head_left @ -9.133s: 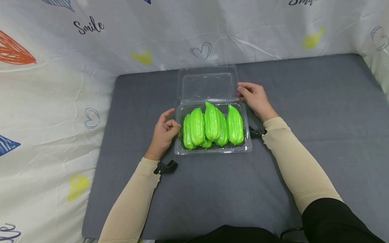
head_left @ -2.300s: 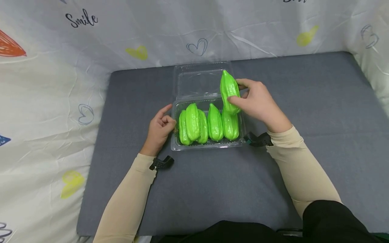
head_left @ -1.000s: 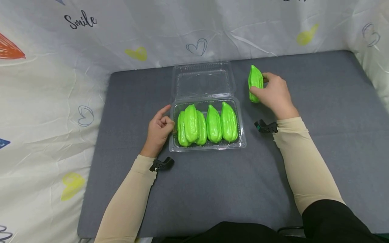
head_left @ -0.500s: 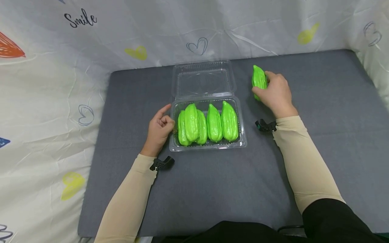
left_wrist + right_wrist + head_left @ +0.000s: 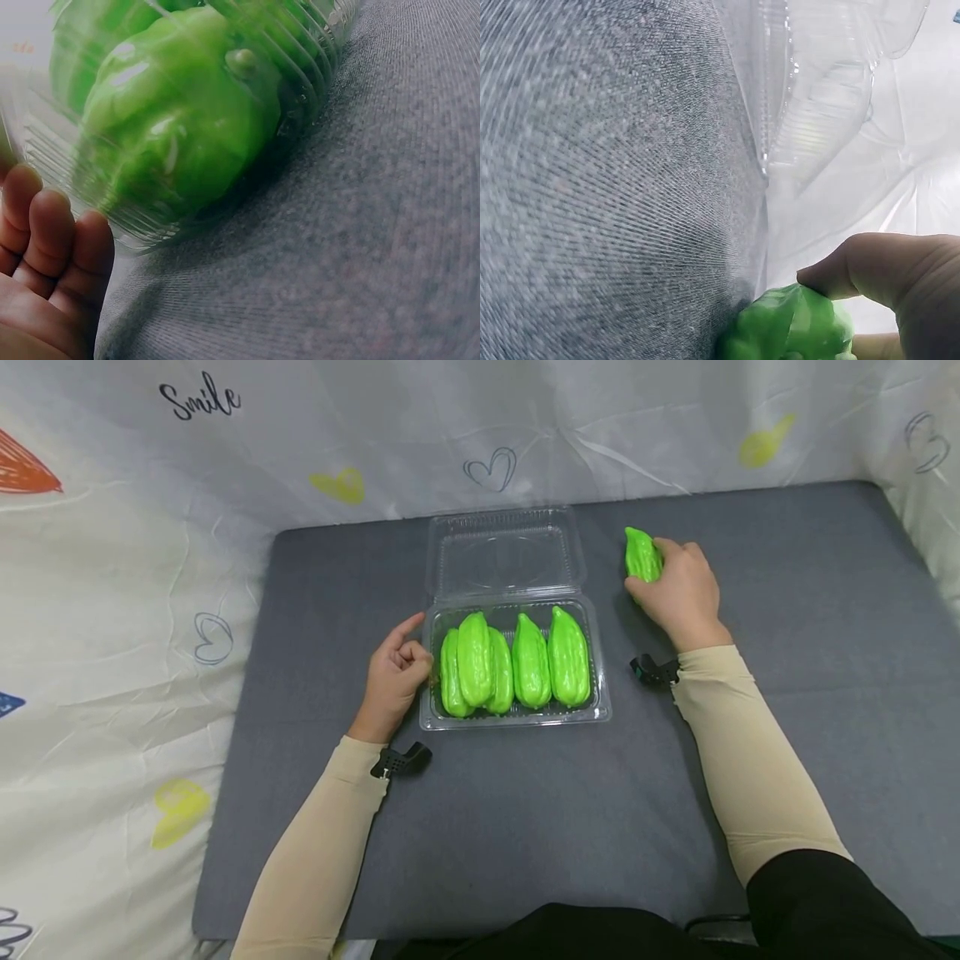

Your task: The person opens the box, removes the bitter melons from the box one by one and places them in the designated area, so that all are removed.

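Observation:
A clear plastic clamshell box (image 5: 517, 723) holds several bright green, ribbed bitter melons (image 5: 569, 657), which lie side by side with tips to the back. Its see-through lid (image 5: 504, 553) is folded back behind it. At the box's left rim, my left hand (image 5: 390, 685) grips the edge with thumb and curled fingers; in the left wrist view its fingertips (image 5: 94, 225) are right at the ribbed wall. My right hand (image 5: 682, 593) holds one bitter melon (image 5: 641, 553) between thumb and fingers, to the right of the lid. The right wrist view shows this melon close against the grey cloth.
Grey cloth covers the table (image 5: 525, 827). A pale curtain (image 5: 420, 435) with printed hearts and words rises along its back and left edges. Black straps with small devices (image 5: 405, 760) sit at both wrists.
My right hand has left the lid's edge, lifted a bitter melon from the box, carried it right and lowered it towards the cloth. My left hand stays at the box's left edge.

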The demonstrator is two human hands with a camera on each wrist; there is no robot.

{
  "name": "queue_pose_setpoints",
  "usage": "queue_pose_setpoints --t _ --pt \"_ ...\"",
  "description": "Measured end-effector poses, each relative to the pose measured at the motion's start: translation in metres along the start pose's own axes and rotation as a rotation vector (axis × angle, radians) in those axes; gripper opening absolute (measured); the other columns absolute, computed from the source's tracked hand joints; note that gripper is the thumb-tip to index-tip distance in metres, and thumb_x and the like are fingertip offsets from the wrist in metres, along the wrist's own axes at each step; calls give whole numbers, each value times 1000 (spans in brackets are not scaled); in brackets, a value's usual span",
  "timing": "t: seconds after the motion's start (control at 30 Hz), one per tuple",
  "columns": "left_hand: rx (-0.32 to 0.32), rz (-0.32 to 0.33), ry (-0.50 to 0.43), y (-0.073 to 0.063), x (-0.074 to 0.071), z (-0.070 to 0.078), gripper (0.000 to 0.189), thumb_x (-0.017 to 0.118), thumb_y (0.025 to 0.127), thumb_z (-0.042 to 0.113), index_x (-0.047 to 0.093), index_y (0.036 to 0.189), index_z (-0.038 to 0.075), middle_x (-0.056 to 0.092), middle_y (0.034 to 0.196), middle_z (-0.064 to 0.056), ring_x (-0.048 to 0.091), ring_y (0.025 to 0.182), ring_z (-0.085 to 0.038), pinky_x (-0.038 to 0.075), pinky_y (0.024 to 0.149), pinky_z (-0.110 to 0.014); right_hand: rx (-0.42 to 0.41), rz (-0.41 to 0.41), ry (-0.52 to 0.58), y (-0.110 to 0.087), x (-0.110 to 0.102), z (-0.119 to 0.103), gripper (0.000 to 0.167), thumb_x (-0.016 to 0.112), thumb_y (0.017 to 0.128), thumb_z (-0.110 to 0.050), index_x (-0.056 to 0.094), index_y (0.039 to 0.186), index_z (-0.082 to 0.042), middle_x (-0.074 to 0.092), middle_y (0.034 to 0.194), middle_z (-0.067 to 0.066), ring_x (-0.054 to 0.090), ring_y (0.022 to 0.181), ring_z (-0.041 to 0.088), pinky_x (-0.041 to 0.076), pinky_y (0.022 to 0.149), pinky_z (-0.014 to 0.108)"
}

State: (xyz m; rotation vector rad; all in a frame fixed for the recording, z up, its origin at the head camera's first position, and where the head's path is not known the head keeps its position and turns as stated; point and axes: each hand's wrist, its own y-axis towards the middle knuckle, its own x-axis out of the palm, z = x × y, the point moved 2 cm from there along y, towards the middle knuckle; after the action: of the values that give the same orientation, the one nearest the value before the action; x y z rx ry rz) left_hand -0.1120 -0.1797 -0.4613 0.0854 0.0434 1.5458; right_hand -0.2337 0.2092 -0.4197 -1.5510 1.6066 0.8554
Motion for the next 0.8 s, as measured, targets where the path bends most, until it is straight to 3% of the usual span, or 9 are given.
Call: queue_pose_setpoints --t 0.3,0.8 --pt "3 0 -8 0 0 0 71 54 89 -9 42 158 1 60 73 4 52 61 -8 49 63 -21 -15 -3 -5 -1 3 -5 75 64 95 -37 43 161 -9 47 141 31 52 117 45 45 92 61" --pt "-7 9 -23 1 1 -1 71 54 89 -11 42 158 0 58 72 7 48 62 -5 45 66 -20 -63 2 5 -4 5 -10 67 58 96 -31 48 159 -9 46 137 31 52 112 47 45 90 61"
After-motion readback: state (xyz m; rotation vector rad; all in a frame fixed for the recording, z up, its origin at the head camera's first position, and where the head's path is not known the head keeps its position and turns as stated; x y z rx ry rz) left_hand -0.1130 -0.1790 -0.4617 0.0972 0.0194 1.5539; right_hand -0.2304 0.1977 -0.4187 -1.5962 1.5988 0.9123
